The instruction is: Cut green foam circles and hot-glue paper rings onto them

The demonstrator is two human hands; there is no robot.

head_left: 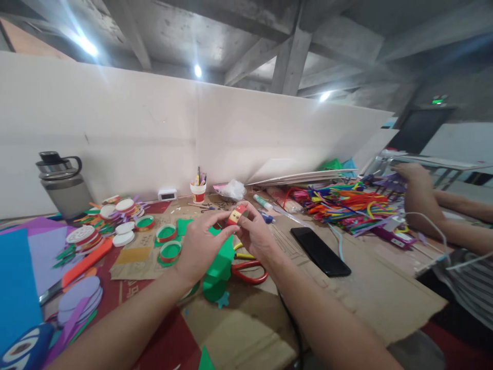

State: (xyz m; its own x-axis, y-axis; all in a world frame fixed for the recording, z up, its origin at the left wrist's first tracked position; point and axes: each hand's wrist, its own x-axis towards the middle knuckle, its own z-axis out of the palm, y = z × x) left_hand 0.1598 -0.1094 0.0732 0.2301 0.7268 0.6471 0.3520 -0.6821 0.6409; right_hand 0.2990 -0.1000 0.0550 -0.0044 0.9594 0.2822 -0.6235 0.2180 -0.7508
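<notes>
Near the middle of the view, my left hand [202, 244] and my right hand [256, 234] hold a small red and gold ring [236, 215] between their fingertips. Below the hands lie green paper pieces [217, 272] and scissors with red handles [250, 272]. To the left of my left hand, several rings with green inside, one of them a green-based ring [170, 251], rest on the cardboard. Part of the held ring is covered by my fingers.
A black phone [319, 252] lies right of my hands, before a pile of colourful pipe cleaners [346, 203]. A grey bottle [63, 185] stands far left, with purple discs [79, 298] nearer. Another person's arm [423, 205] is at the right.
</notes>
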